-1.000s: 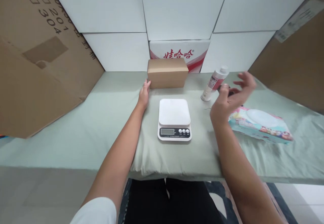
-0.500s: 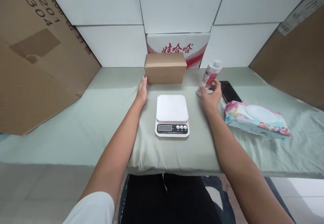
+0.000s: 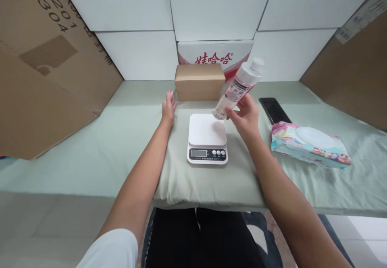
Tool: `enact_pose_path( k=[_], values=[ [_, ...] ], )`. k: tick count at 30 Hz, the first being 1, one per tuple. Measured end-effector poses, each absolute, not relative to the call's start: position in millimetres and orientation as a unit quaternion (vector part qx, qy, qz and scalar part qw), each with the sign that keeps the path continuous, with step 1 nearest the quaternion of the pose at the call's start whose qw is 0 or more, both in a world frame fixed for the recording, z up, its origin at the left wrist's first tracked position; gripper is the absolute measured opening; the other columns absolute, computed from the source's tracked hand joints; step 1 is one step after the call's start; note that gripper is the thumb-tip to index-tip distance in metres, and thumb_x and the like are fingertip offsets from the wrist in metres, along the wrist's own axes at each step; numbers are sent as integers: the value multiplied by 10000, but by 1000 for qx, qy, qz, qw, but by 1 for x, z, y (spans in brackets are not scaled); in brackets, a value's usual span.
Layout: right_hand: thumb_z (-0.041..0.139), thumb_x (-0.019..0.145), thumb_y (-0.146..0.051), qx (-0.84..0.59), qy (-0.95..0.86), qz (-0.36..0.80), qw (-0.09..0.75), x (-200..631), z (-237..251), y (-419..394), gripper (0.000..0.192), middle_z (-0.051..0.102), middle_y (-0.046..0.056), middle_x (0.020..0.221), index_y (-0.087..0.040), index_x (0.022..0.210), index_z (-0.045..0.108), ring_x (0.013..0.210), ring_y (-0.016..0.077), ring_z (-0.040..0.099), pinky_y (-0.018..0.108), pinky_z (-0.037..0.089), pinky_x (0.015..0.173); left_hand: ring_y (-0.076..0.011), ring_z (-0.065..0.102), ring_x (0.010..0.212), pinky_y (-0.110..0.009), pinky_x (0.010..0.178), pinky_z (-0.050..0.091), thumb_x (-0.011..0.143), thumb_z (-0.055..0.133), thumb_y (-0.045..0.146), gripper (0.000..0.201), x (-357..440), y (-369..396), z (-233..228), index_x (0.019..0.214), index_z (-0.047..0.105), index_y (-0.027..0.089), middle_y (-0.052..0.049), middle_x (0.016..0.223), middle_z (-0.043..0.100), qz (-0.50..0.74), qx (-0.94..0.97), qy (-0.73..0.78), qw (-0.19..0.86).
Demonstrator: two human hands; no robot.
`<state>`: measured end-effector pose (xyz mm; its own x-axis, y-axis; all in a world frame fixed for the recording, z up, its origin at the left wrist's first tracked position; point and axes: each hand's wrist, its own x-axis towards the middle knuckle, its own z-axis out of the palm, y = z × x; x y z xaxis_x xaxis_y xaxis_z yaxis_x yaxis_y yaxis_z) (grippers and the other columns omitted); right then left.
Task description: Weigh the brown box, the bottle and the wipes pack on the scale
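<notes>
our right hand (image 3: 246,116) is clamped on the bottle (image 3: 237,88), tilted above the scale (image 3: 207,138). left hand (image 3: 168,107) flat, fingers apart, on the cloth near the box (image 3: 199,82).

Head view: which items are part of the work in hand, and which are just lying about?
In hand:
right hand holding tilted bottle above the scale
left hand flat on the cloth beside it

Lying about:
small cardboard box
phone
wipes pack
</notes>
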<state>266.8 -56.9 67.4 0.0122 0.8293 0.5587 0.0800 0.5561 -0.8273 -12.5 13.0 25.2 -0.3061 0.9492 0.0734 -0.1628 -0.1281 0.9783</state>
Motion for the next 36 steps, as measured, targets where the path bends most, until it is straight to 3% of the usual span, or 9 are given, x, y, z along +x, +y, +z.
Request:
enact_pose_path(
  k=[7,14,17,21,24,27,31,36],
  values=[
    [847,820,-505,-320,-698,364,527,242,65,-78,579,738,99,1201,-249,1303,655,1124,278,716,290,610,630,-216,345,1656,-376,1307,406,1118,206,601,692,-14,12,26,1686,397,254,-80,1786,337,645,392,487,439],
    [837,811,-513,-320,-716,371,497,237,62,-80,567,723,84,1152,-242,1270,643,1083,257,697,268,590,611,-247,343,1656,-391,1302,421,1090,226,685,758,-13,12,28,1686,398,248,-99,1781,346,648,389,485,440],
    [829,822,-535,-322,-721,374,486,241,62,-76,584,714,90,1218,-261,1301,637,1114,264,683,291,599,652,-249,354,1651,-385,1297,428,1084,216,700,777,-13,11,29,1686,400,245,-101,1777,357,647,387,485,442],
    [704,864,-680,-351,-666,306,583,267,63,-57,611,689,83,1325,-315,1346,619,1059,249,673,346,602,718,-246,369,1645,-395,1281,447,1100,201,658,750,-12,11,30,1687,396,232,-108,1772,366,656,379,483,438],
    [578,912,-679,-399,-570,240,677,290,61,-40,535,693,83,1214,-304,1292,610,908,207,657,335,565,681,-228,401,1630,-379,1259,472,1119,187,597,699,-13,10,31,1663,438,237,-93,1762,390,662,375,486,430],
    [556,923,-651,-421,-531,225,700,296,58,-35,457,677,67,1072,-278,1181,615,793,177,617,315,524,650,-250,436,1611,-370,1233,500,1100,203,656,739,-15,9,30,1613,520,229,-102,1758,398,673,372,486,415],
    [652,904,-685,-387,-608,257,644,277,56,-48,464,702,54,1031,-278,1128,647,791,182,602,329,510,686,-292,468,1592,-415,1225,516,1079,242,700,759,-18,8,27,1532,608,213,-124,1737,432,688,366,477,407],
    [736,875,-703,-315,-726,346,505,253,61,-67,696,724,58,1219,-308,1426,577,852,189,609,336,477,692,-287,549,1531,-388,1157,571,1091,284,653,650,-17,7,27,1115,763,214,-105,1696,502,693,363,475,403]
  ],
)
